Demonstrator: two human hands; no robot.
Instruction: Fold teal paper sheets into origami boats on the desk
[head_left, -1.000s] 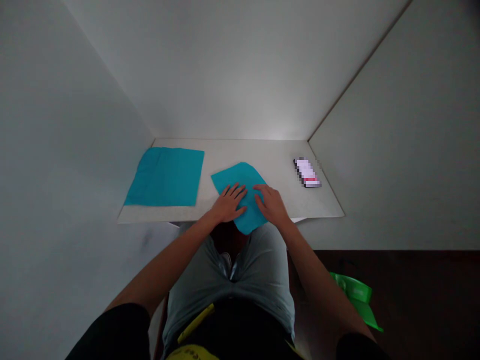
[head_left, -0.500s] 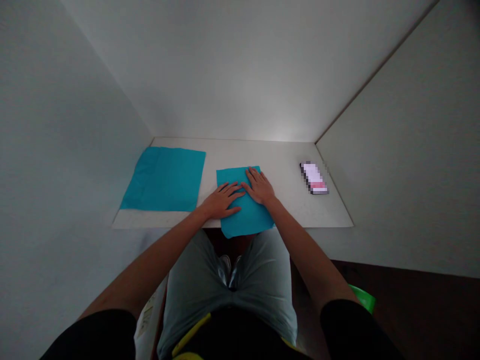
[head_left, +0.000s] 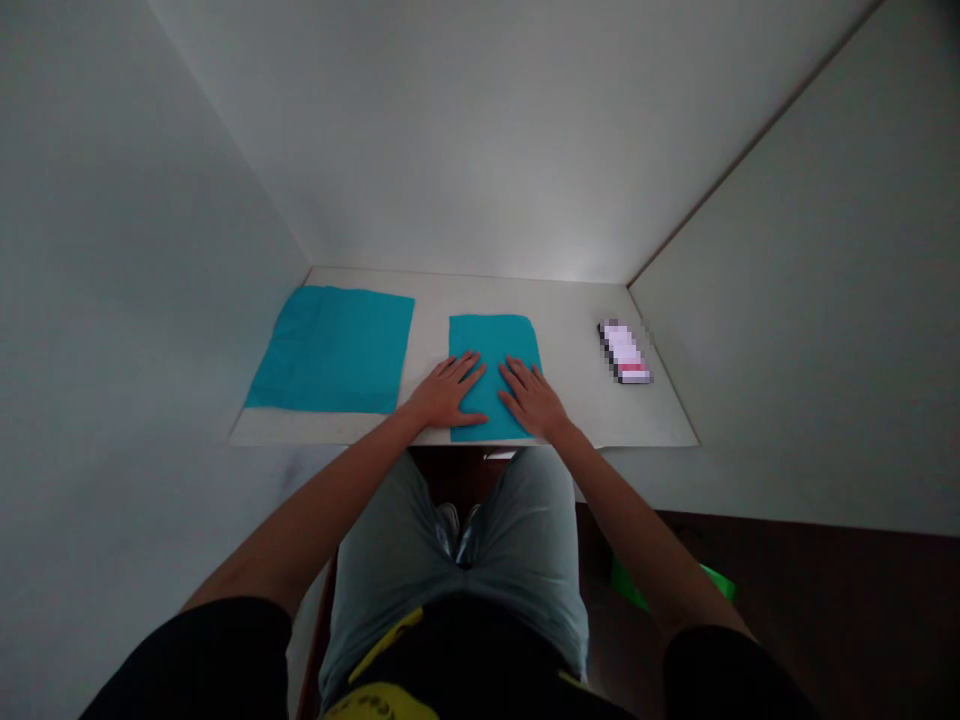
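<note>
Small teal cloth (head_left: 491,345): on worktop (head_left: 577,385), at front edge. My left hand (head_left: 450,392), right hand (head_left: 534,402): apart, spread flat on it. Step: apparently smoothing; next move likely wants even pressure.

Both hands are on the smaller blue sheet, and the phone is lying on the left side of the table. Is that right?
Not quite: the head view shows the phone lying on the right side of the table. The left hand and right hand are both on the smaller blue sheet, as you said.
</note>
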